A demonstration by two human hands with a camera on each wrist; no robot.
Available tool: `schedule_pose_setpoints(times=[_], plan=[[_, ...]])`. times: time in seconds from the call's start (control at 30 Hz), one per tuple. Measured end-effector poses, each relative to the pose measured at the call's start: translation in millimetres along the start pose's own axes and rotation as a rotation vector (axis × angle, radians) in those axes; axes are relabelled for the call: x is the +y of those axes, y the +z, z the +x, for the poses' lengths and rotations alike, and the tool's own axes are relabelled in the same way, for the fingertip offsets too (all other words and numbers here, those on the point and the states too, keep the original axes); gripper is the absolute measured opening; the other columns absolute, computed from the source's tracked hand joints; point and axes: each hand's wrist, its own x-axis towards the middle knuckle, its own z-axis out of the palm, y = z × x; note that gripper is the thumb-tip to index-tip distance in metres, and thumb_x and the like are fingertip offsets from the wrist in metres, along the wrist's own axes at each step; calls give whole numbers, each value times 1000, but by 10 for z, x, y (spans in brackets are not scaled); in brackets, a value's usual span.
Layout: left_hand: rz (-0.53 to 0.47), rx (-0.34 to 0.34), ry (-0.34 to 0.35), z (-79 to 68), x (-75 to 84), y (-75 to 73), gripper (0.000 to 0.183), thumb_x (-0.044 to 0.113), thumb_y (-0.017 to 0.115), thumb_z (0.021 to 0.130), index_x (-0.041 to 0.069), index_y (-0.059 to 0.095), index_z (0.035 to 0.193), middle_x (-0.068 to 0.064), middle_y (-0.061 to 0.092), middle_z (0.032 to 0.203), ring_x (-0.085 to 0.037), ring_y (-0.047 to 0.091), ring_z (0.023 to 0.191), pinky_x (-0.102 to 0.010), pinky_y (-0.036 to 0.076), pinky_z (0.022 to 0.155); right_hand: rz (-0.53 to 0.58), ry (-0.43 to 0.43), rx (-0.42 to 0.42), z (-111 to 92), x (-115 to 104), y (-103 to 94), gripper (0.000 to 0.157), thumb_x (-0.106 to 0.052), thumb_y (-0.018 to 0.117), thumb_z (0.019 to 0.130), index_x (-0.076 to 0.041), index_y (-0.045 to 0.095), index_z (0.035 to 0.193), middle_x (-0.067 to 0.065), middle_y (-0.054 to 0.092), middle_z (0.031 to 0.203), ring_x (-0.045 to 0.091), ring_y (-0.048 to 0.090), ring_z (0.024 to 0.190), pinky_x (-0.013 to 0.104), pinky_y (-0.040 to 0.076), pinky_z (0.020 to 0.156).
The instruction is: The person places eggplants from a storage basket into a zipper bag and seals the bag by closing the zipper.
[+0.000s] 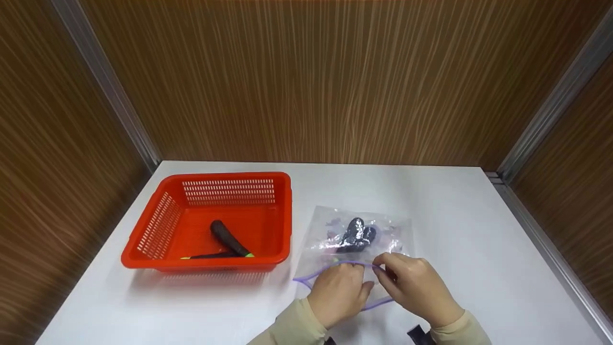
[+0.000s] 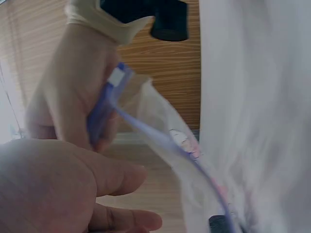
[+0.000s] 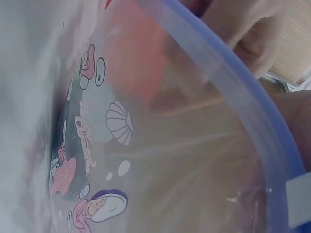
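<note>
A clear zip bag (image 1: 311, 244) with a purple zip edge (image 2: 146, 127) lies with its mouth spread toward me. Inside it are dark, glossy eggplants (image 1: 355, 235). My left hand (image 1: 337, 292) is at the mouth, its fingers reaching into the opening; the left wrist view shows its thumb and fingers (image 2: 121, 177) apart. Beside it, my right hand (image 1: 416, 285) pinches the bag's zip edge between thumb and fingers. A white slider (image 3: 299, 199) sits on the zip in the right wrist view, near printed shells and pink lettering.
Left of the bag stands a red plastic basket (image 1: 285, 225) with slotted walls. In it lie a dark eggplant (image 1: 225, 235) with a green end and another dark piece (image 1: 210, 256), partly hidden by the rim. Wood-patterned panels (image 1: 306, 81) enclose the white table (image 1: 455, 215).
</note>
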Motion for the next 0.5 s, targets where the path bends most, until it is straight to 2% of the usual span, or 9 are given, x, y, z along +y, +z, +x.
schedule_pose_setpoints(times=[0.2, 0.5], plan=[[-45, 37, -15, 25, -67, -149, 25, 31, 66, 88, 7, 67, 94, -5, 66, 79, -20, 65, 70, -32, 49, 58, -36, 19, 38, 2, 50, 0, 25, 3, 75, 71, -15, 64, 86, -17, 48, 65, -7, 37, 53, 11, 33, 45], [-100, 80, -35, -12, -153, -315, 25, 30, 66, 88, 7, 68, 98, -4, 68, 87, -19, 66, 76, -33, 52, 64, -78, 79, 15, -10, 105, -32, 22, 1, 75, 74, -14, 65, 85, -18, 45, 62, -7, 34, 51, 11, 32, 45]])
